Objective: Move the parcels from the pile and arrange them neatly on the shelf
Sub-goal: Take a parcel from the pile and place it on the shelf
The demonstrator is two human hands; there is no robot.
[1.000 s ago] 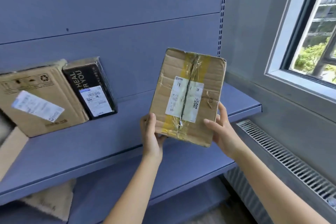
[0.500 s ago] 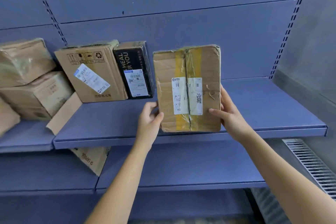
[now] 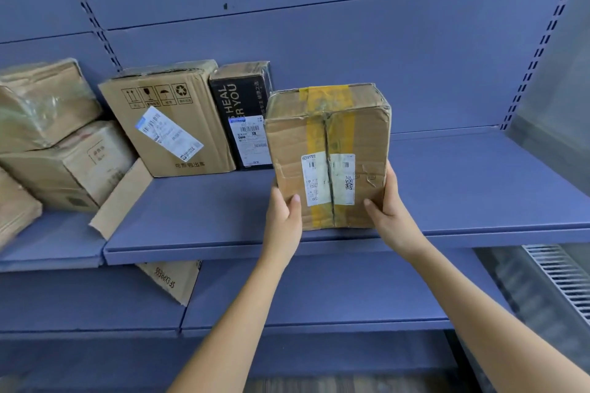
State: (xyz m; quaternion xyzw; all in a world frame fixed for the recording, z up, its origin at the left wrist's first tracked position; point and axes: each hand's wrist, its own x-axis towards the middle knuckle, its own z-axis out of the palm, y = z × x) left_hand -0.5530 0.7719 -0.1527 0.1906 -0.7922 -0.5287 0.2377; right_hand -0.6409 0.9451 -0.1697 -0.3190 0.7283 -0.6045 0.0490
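A brown cardboard parcel (image 3: 329,153) with yellow tape and a white label stands upright near the front edge of the blue shelf (image 3: 463,188). My left hand (image 3: 284,220) grips its lower left side and my right hand (image 3: 388,217) grips its lower right side. Just behind and to its left stands a black box (image 3: 242,115) printed "HEAL YOU", next to a larger brown carton (image 3: 166,118) with handling symbols. Whether the parcel's base rests fully on the shelf I cannot tell.
Several more brown parcels (image 3: 48,137) are stacked at the far left. A cardboard flap (image 3: 121,198) leans over the shelf joint, and an "SF EXPRESS" box (image 3: 172,281) sits on the lower shelf (image 3: 319,297). A radiator grille (image 3: 565,277) runs at the lower right.
The parcel has moved forward and down onto the shelf beside the black box, both hands still on it. The view swung left from the window.
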